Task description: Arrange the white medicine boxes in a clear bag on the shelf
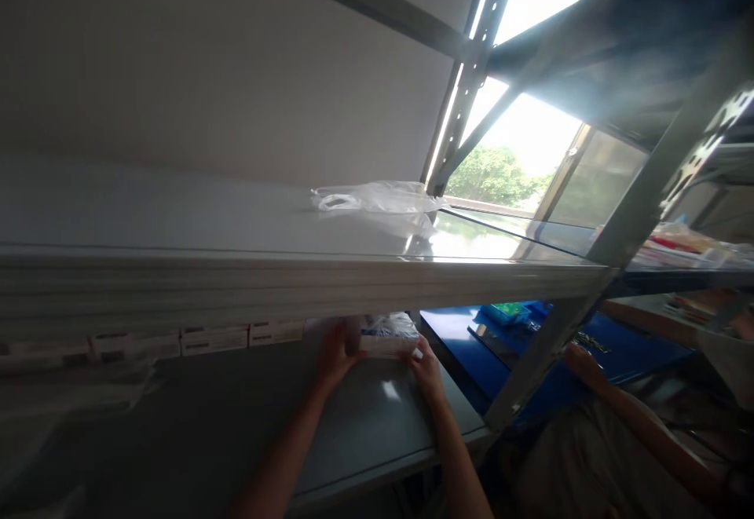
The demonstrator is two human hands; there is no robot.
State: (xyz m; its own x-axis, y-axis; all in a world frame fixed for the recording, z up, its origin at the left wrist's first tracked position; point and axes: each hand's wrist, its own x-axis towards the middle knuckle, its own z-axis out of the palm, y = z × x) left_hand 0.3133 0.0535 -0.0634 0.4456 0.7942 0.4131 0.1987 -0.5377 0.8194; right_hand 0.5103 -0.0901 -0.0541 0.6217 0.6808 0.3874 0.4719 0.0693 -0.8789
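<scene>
A person's left hand (334, 356) and right hand (425, 370) grip the two ends of a small plastic-wrapped box (387, 337), fingers closed on it, on the lower grey shelf (236, 425). Above, a clear plastic bag (377, 199) lies on the upper shelf (177, 221). Another person's arm (624, 413) reaches toward a blue table (624, 350).

Grey shelf (294, 268); clear plastic bag (377, 199); white pkg (386, 340); blue table (471, 366); green tray (507, 312)

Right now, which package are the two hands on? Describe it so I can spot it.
On the grey lower shelf, under the long pale shelf edge, sits a small plastic-wrapped pack. The left hand and right hand flank it; the boxes to its left are unwrapped.
</scene>
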